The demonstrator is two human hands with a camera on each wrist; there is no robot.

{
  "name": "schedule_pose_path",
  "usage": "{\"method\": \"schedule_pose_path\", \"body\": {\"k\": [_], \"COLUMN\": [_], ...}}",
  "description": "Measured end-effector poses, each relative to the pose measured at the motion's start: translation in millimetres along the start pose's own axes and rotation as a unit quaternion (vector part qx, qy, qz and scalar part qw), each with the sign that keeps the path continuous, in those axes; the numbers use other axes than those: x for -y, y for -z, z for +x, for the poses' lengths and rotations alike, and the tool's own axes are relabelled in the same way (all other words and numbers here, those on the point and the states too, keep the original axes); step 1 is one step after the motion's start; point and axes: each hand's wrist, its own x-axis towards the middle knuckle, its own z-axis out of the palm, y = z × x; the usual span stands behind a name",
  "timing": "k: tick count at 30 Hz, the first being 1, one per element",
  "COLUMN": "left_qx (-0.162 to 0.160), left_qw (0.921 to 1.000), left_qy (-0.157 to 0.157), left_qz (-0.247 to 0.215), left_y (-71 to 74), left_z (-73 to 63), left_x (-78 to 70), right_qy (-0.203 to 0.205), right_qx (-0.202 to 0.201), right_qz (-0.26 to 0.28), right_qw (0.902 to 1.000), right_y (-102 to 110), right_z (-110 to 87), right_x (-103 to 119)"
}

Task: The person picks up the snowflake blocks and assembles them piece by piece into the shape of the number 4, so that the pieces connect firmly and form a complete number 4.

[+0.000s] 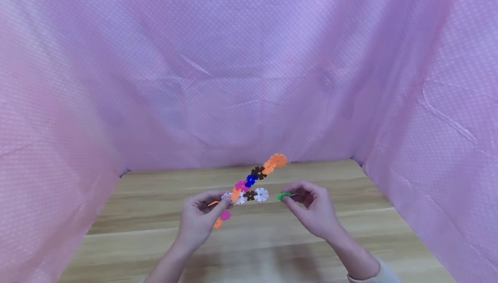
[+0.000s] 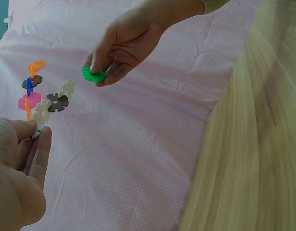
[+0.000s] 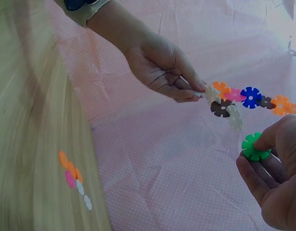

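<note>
My left hand (image 1: 196, 222) pinches a forked chain of interlocking snowflake discs (image 2: 30, 100) at a white disc where its two arms meet. The longer arm runs through orange, pink, blue and dark brown to an orange end disc (image 1: 278, 160). On the shorter arm, a dark brown disc (image 3: 221, 108) sits between white ones, ending in a white disc (image 1: 261, 194). Between thumb and fingers, my right hand (image 1: 315, 211) holds a single green snowflake disc (image 3: 256, 147). A small gap separates the green disc from the white end disc in the head view.
Orange, pink and white discs (image 3: 70, 178) lie in a row on the wooden table (image 1: 128, 214), partly hidden behind my left hand in the head view. Pink dotted cloth (image 1: 249, 80) hangs behind the table and along both sides.
</note>
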Motion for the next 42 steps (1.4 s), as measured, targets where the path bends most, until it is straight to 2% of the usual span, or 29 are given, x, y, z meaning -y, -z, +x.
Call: {"method": "schedule_pose_path", "body": {"k": [5, 9, 12, 19, 23, 29, 35, 42], "left_qx": [-0.006, -0.006, -0.01, -0.011, -0.016, -0.007, -0.002, -0.016], "left_qw": [1.0, 0.9992, 0.9982, 0.9952, 0.9948, 0.994, 0.9965, 0.998], "left_qy": [-0.007, -0.039, -0.057, -0.09, -0.089, -0.092, -0.069, -0.054], "left_qz": [0.002, -0.003, -0.012, -0.036, -0.047, -0.059, -0.046, -0.031], "left_y": [-1.8, -4.6, -5.3, -5.8, -6.3, -7.5, -9.1, -12.9], "left_z": [7.2, 11.1, 10.2, 5.1, -1.6, -6.3, -10.0, -10.9], "left_x": [-8.6, -14.1, -16.0, -13.1, -7.8, -1.8, -1.4, -3.2], "right_qy": [0.002, 0.025, 0.042, 0.034, 0.032, 0.015, 0.029, 0.032], "right_qx": [-0.005, -0.01, -0.019, -0.026, -0.025, -0.036, -0.034, -0.034], "right_qz": [0.006, 0.016, 0.024, 0.037, 0.048, 0.052, 0.058, 0.05], "right_qw": [1.0, 0.9995, 0.9986, 0.9984, 0.998, 0.9979, 0.9973, 0.9977], "right_y": [-2, -4, -7, -12, -15, -16, -15, -12], "right_z": [12.5, 19.8, 21.9, 16.0, 8.1, 1.6, -0.5, 0.8], "right_x": [11, 18, 21, 18, 14, 12, 12, 15]}}
